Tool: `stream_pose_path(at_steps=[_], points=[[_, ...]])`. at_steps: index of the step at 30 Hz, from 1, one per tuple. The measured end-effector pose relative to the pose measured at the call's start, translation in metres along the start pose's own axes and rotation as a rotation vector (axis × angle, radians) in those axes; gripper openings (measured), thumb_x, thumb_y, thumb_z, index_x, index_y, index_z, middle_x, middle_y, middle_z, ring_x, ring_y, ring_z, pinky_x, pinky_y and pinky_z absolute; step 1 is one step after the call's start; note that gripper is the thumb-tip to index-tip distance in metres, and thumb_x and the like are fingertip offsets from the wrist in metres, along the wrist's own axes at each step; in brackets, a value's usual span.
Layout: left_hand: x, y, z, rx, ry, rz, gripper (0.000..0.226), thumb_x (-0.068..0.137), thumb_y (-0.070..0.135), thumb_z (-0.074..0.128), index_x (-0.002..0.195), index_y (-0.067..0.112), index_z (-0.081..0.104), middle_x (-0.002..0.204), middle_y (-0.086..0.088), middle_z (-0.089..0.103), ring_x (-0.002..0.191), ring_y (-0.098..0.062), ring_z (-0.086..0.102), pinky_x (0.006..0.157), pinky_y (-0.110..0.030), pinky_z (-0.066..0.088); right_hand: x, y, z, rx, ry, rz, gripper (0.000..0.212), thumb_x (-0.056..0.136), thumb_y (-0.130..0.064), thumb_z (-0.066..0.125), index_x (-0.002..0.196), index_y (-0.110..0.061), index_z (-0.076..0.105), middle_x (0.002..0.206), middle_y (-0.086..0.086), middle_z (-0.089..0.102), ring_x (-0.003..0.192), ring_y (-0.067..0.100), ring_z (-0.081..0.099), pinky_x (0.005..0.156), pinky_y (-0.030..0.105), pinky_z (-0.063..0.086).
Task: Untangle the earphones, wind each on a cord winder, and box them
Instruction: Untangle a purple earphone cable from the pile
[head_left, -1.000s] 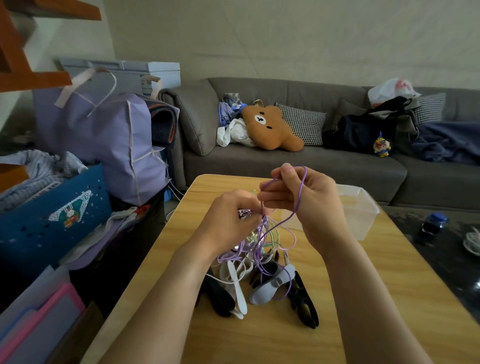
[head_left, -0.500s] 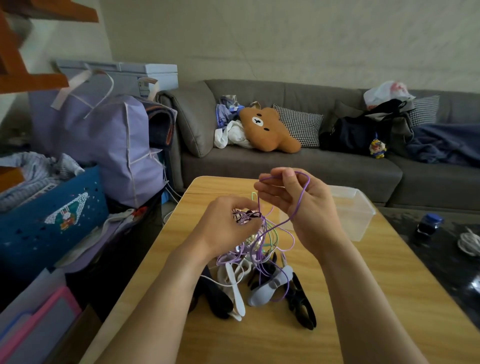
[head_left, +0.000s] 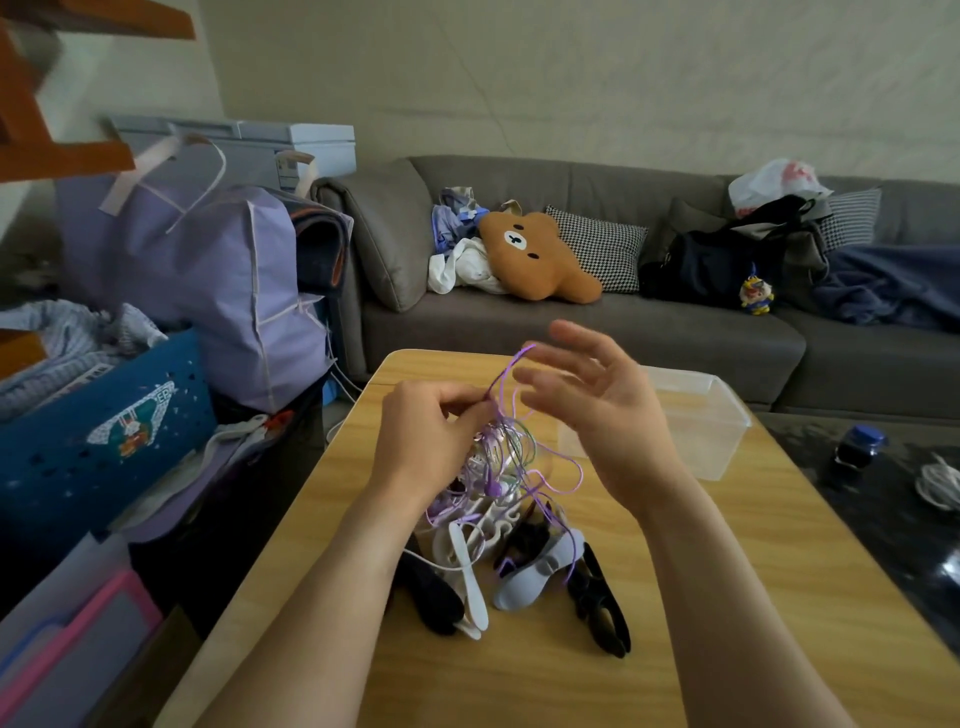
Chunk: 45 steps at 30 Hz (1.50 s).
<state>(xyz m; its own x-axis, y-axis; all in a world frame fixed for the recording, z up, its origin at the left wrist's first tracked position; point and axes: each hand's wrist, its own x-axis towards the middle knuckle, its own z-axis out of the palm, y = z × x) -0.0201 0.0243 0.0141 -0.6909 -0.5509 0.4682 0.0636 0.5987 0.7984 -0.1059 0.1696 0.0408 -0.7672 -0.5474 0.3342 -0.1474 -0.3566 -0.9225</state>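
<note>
Purple cord (head_left: 511, 374) rose in a narrow loop straight up from the left hand (head_left: 431, 441), and that was the relation to watch: the loop's long axis ran near vertical, its top just beside the fingertips (head_left: 530, 375) of the right hand (head_left: 597, 415). The left grip was clamped, fingers curled and pinching the cord where it left the tangle. The right grip was apart, fingers spread and relaxed, holding nothing; whether a fingertip brushed the loop could not be told through the blur. By my reading the right hand was the nearer one to take that loop and draw it up and away from the knot.

Below the left hand hung the tangle of earphones (head_left: 501, 457), purple, green and pale cords wound together, an earbud (head_left: 496, 488) dangling low in it. It trailed down onto a heap of cord winders (head_left: 519, 566) on the table (head_left: 727, 597), white, grey and black ones, lying near the middle toward the near edge. Strands ran in among those winders, so a hard pull would likely drag them along.

Clear plastic box (head_left: 696, 415) stood at the table's far right corner, just behind the right hand, nothing visible inside it. Beyond the far edge sat a grey sofa (head_left: 571, 332).
</note>
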Motion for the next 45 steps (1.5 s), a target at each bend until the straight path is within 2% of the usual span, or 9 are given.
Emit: stream_pose_path(at_steps=[5,11,15,18,27,33,37,41,45], points=[[0.003,-0.007,-0.003,-0.209,-0.025,-0.145,0.011,0.080,0.010,0.081,0.078,0.021,0.077,0.075,0.004,0.076,0.066,-0.003,0.070,0.066,-0.018,0.052,-0.001,0.028,0.003,-0.643,-0.151,0.014,0.034,0.087,-0.005,0.074,0.114,-0.024,0.069,0.104,-0.011,0.072,0.102,0.003,0.068,0.093,0.030,0.056],[0.007,-0.013,-0.015,-0.392,-0.166,-0.306,0.008,0.071,0.020,0.084,0.066,0.023,0.078,0.072,-0.003,0.073,0.072,-0.021,0.067,0.082,-0.041,0.055,-0.003,0.030,0.005,-0.843,-0.211,-0.039,0.030,0.086,-0.019,0.077,0.115,-0.026,0.074,0.097,-0.015,0.072,0.092,-0.002,0.065,0.073,0.008,0.048],[0.009,-0.016,-0.016,-0.325,-0.163,-0.289,0.020,0.083,0.009,0.077,0.067,0.021,0.074,0.068,-0.001,0.073,0.064,-0.015,0.067,0.073,-0.036,0.055,-0.003,0.033,0.005,-0.799,-0.228,-0.023,0.025,0.081,-0.021,0.080,0.104,-0.031,0.074,0.078,-0.017,0.062,0.077,0.001,0.059,0.073,0.024,0.053],[0.008,-0.014,-0.014,-0.224,-0.179,-0.233,0.014,0.086,0.011,0.075,0.075,0.018,0.071,0.072,-0.004,0.074,0.070,-0.020,0.069,0.077,-0.041,0.057,-0.004,0.031,0.005,-0.784,-0.250,-0.026,0.025,0.081,-0.016,0.079,0.095,-0.033,0.067,0.083,-0.016,0.062,0.077,0.003,0.059,0.077,0.033,0.056],[0.010,-0.019,-0.007,-0.092,-0.104,-0.218,0.017,0.093,0.016,0.068,0.077,0.020,0.063,0.070,0.002,0.070,0.067,-0.014,0.066,0.071,-0.033,0.053,-0.006,0.033,0.008,-0.845,-0.268,-0.122,0.021,0.085,-0.019,0.077,0.079,-0.028,0.058,0.079,-0.013,0.067,0.080,-0.001,0.064,0.070,0.025,0.055],[0.009,-0.011,-0.013,-0.102,-0.054,-0.122,0.016,0.091,0.012,0.070,0.077,0.018,0.066,0.071,0.002,0.071,0.059,-0.001,0.064,0.062,-0.019,0.051,-0.007,0.036,0.012,-0.743,-0.217,-0.131,0.032,0.083,-0.013,0.078,0.105,-0.033,0.067,0.099,-0.021,0.070,0.086,0.000,0.067,0.077,0.027,0.057],[0.011,-0.014,-0.018,-0.079,-0.083,-0.096,0.014,0.090,0.012,0.071,0.078,0.017,0.067,0.072,-0.001,0.073,0.067,-0.015,0.069,0.072,-0.032,0.055,-0.006,0.038,0.013,-0.667,-0.195,-0.075,0.033,0.082,-0.014,0.080,0.113,-0.023,0.073,0.093,-0.014,0.074,0.085,0.000,0.069,0.073,0.020,0.055],[0.008,-0.012,-0.019,-0.020,-0.126,-0.106,0.019,0.088,0.014,0.074,0.073,0.021,0.065,0.072,-0.004,0.073,0.071,-0.022,0.071,0.075,-0.039,0.057,-0.006,0.042,0.014,-0.657,-0.153,-0.004,0.021,0.083,-0.011,0.079,0.092,-0.028,0.070,0.086,-0.008,0.072,0.081,0.006,0.067,0.066,0.015,0.048],[0.009,-0.014,-0.021,-0.007,-0.198,-0.161,0.019,0.085,0.014,0.077,0.070,0.020,0.068,0.072,-0.007,0.075,0.069,-0.021,0.072,0.074,-0.038,0.058,-0.007,0.043,0.015,-0.739,-0.191,0.022,0.027,0.082,-0.014,0.078,0.081,-0.034,0.060,0.080,-0.003,0.070,0.074,0.012,0.064,0.070,0.026,0.053]])
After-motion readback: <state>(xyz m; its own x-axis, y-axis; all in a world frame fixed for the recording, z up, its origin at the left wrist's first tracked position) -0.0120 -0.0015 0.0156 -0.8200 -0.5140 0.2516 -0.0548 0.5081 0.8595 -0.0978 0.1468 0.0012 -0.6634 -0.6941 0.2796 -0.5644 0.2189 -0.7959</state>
